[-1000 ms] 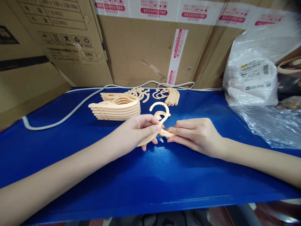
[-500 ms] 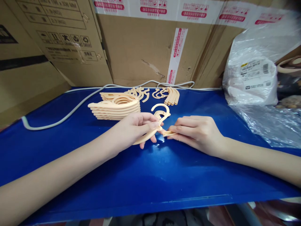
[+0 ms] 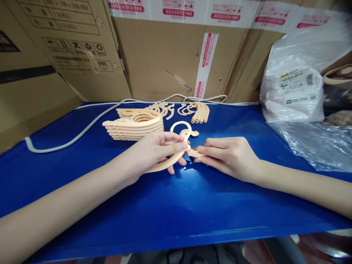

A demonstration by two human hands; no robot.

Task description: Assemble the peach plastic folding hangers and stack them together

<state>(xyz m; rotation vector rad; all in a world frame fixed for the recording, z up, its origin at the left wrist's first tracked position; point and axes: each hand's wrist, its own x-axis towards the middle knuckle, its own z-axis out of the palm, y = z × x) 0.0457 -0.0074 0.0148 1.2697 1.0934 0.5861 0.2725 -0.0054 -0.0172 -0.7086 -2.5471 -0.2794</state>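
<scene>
The cream hook (image 3: 189, 131) has swung round in the left hand (image 3: 162, 146) over the last half second: its curl now leans further left, and more of the curved arm (image 3: 162, 167) below it shows. In the right hand (image 3: 231, 156), the other arm piece (image 3: 195, 153) has come up to the hook's base. Its end sits right at the left fingertips, where a gap showed a moment ago; I cannot tell whether the parts are fastened. To my eye, that makes this a matter of lining up the joint.

The left grip pinches the base between thumb and fingers; the right grip is narrow, closed around its piece. Both are held over the middle of the bench (image 3: 192, 212).

Toward the front edge lies a broad stretch of blue, giving the elbows room. Behind, it is tighter: the hanger stack (image 3: 133, 128) stands just beyond the left hand, a small cream part (image 3: 194, 133) lies behind the hook, and cardboard (image 3: 165, 58) walls the back edge.
</scene>
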